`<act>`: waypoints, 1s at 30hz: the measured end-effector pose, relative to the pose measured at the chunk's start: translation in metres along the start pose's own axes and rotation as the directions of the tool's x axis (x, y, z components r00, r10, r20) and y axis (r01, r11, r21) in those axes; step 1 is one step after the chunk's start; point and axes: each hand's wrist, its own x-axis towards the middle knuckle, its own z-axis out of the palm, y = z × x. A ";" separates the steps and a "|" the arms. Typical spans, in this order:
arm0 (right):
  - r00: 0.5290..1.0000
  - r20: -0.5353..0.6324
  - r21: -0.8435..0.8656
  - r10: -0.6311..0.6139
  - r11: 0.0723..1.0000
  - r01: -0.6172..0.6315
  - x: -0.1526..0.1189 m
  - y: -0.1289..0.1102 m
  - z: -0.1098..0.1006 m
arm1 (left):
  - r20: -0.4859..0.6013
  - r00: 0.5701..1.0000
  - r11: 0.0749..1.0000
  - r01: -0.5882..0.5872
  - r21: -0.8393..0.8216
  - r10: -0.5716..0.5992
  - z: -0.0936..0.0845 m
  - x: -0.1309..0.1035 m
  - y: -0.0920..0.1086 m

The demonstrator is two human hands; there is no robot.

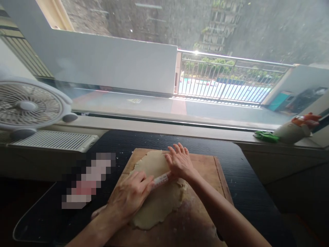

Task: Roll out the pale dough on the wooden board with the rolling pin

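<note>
A large, flat sheet of dough (154, 211) with ragged edges lies on a wooden board (203, 164). Across the dough runs a rolling pin (160, 180), slanting from lower left to upper right; most of it is hidden by my hands. My left hand (131, 192) rests over its lower part, fingers bent on top of it. At the pin's upper end, my right hand (179, 161) presses down with its palm, its fingers spread out over the board and the dough's edge.
The board sits on a black table (246, 181). A blurred-out patch (88, 181) covers something at the table's left. A white fan (28, 104) stands at the far left. Beyond the table are a window sill (154, 127), a pot (291, 132) and a green item (267, 136).
</note>
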 end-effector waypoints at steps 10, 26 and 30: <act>0.984 -0.111 0.156 0.139 0.980 -0.121 0.000 0.025 -0.012 | 0.070 0.996 0.967 0.063 -0.247 -0.048 -0.007 -0.018 0.005; 1.000 -0.005 -0.145 -0.019 0.989 0.018 -0.072 0.000 -0.022 | -0.042 0.988 0.901 0.120 -0.416 -0.151 0.013 -0.038 -0.013; 0.999 -0.045 -0.157 -0.031 0.987 0.024 -0.069 -0.001 -0.013 | -0.049 0.988 0.898 0.110 -0.427 -0.145 0.011 -0.039 -0.013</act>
